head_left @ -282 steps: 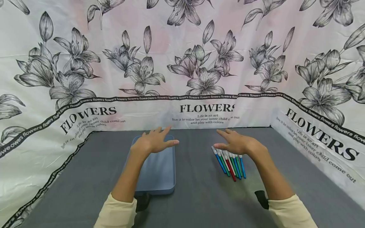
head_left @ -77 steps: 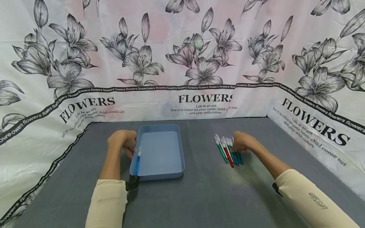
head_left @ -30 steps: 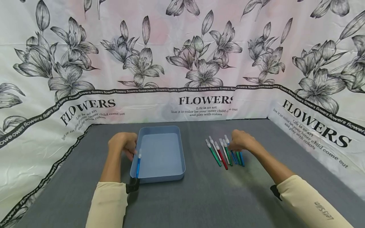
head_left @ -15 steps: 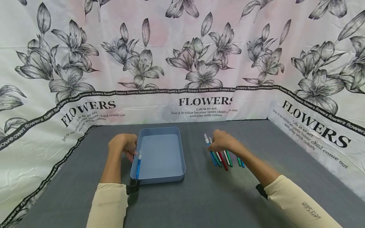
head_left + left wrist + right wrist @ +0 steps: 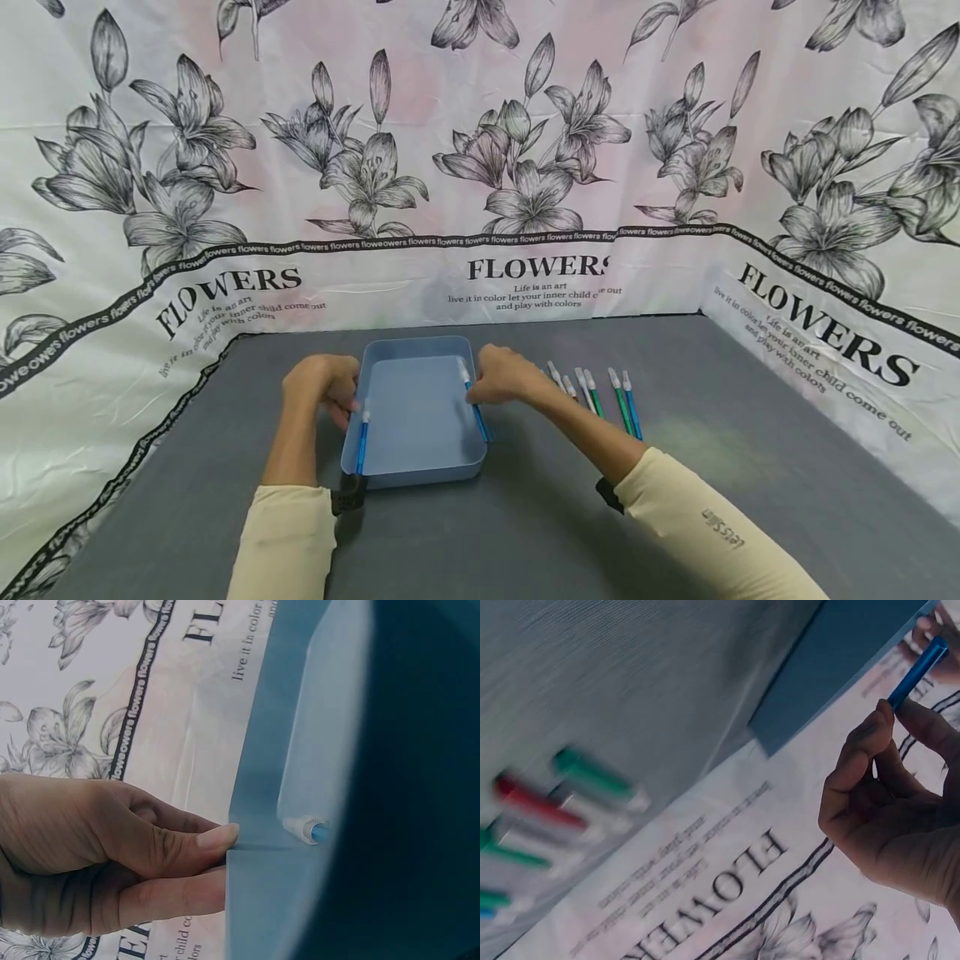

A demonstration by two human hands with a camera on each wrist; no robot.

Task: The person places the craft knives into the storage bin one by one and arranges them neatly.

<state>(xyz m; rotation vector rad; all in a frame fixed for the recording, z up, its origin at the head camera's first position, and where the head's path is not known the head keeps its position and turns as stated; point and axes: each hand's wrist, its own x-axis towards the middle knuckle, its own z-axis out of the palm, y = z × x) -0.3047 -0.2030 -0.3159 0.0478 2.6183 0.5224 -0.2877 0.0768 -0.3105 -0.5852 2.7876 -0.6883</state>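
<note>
A blue marker with a white cap (image 5: 480, 423) is pinched in my right hand (image 5: 501, 375), over the right rim of the blue-grey tray (image 5: 423, 478). In the right wrist view its blue barrel (image 5: 921, 671) sticks up from between thumb and fingers. My left hand (image 5: 322, 385) grips the tray's left wall; the left wrist view shows the thumb (image 5: 217, 837) on the rim and a finger outside. Along the left inner side of the tray lies another blue marker (image 5: 363, 446). Several white-capped markers (image 5: 621, 402) rest on the table, partly hidden behind my right forearm.
A grey cloth (image 5: 525, 517) covers the table. Floral fabric (image 5: 532, 287) hangs behind it and along both sides. Blurred in the right wrist view are a red marker (image 5: 540, 799) and a green marker (image 5: 592, 772) on the cloth.
My right hand has picked a blue marker from the group and carried it left to the tray. The remaining markers were spread apart. The left hand has stayed at the tray's wall since 2.6 s ago.
</note>
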